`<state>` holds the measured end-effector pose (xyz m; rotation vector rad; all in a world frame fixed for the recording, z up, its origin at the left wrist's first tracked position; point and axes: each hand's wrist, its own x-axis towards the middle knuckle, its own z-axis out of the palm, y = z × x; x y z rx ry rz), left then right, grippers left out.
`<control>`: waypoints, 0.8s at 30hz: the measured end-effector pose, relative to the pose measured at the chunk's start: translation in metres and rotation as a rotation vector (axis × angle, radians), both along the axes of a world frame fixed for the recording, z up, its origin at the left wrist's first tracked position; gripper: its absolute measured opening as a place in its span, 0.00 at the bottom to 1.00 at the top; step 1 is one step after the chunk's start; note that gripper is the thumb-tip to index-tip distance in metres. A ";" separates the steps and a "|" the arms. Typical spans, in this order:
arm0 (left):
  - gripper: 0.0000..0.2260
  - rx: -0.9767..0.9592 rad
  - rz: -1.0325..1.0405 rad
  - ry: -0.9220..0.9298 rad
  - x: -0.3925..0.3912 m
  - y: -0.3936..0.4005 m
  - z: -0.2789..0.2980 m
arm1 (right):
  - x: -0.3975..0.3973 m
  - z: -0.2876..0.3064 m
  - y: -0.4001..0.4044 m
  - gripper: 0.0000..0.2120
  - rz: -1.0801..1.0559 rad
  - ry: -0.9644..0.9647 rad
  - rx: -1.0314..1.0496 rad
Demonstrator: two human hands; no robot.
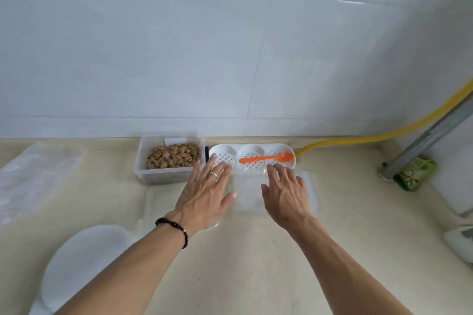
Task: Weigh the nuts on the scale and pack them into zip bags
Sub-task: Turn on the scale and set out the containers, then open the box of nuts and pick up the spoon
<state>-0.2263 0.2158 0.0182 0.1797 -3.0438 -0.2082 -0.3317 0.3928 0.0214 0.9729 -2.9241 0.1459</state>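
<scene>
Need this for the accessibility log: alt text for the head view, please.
Two bare hands, left hand and right hand, reach flat and open over a clear zip bag on a beige counter. Behind them a clear tub of nuts stands beside a white perforated tray holding an orange spoon.

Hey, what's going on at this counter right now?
A person is setting up to bag nuts. The left hand and right hand lie flat with fingers spread on clear zip bags on the counter. Behind them stand a clear tub of nuts and a white perforated tray with an orange spoon across it.
</scene>
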 end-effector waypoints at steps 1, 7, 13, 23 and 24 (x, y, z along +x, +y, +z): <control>0.37 0.014 -0.002 0.001 -0.019 0.002 -0.005 | -0.019 -0.005 0.001 0.20 0.008 0.000 0.008; 0.28 0.090 0.030 -0.080 -0.109 0.008 -0.032 | -0.114 -0.028 -0.014 0.12 0.112 -0.007 0.096; 0.17 0.158 0.107 -0.148 -0.146 0.007 -0.046 | -0.145 -0.032 -0.037 0.12 0.187 -0.048 0.216; 0.09 0.170 0.079 0.067 -0.135 0.011 -0.024 | -0.139 -0.032 -0.035 0.08 0.279 0.040 -0.064; 0.09 0.195 0.088 0.082 -0.129 0.012 -0.017 | -0.136 -0.029 -0.035 0.08 0.280 0.040 -0.094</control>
